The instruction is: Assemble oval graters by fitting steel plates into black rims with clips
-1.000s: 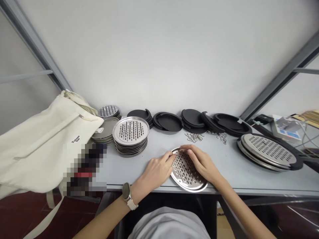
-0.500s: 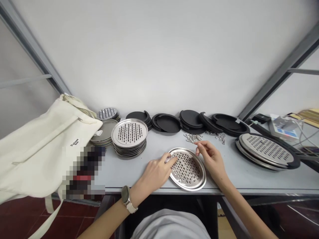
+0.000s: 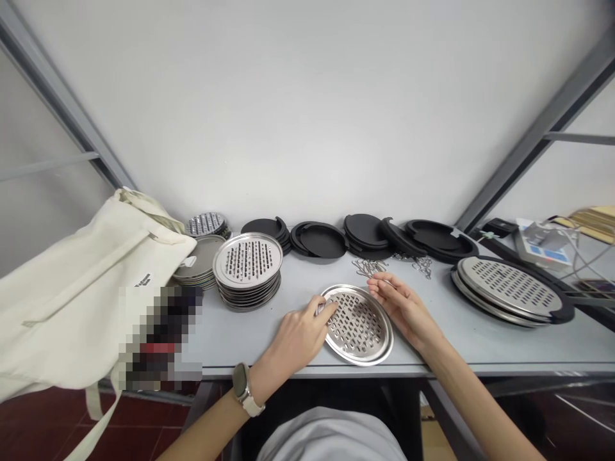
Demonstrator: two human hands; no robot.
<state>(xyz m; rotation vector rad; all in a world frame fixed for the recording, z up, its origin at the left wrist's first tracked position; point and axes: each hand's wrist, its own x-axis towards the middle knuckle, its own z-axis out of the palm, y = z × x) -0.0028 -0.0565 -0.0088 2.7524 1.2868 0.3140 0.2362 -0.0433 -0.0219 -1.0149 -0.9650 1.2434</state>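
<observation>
A round steel disc (image 3: 358, 326) with punched holes lies flat near the table's front edge. My left hand (image 3: 298, 336) grips its left rim with thumb and fingertips; a watch is on that wrist. My right hand (image 3: 406, 307) hovers at the disc's far right rim, fingers stretched out toward the left and close together, with nothing visible in them. A small heap of wire clips (image 3: 369, 266) lies just beyond the right hand's fingertips.
A stack of perforated steel discs (image 3: 247, 266) stands at the left, with more discs (image 3: 204, 256) behind it. Black round covers (image 3: 319, 240) line the wall. A large oval grater in a black rim (image 3: 512, 288) lies at the right. A cream cloth bag (image 3: 81, 288) covers the left end.
My right hand lifted off the disc, reached toward the wire clips, then drew back to the disc's far right rim. The left hand stayed on the left rim.
</observation>
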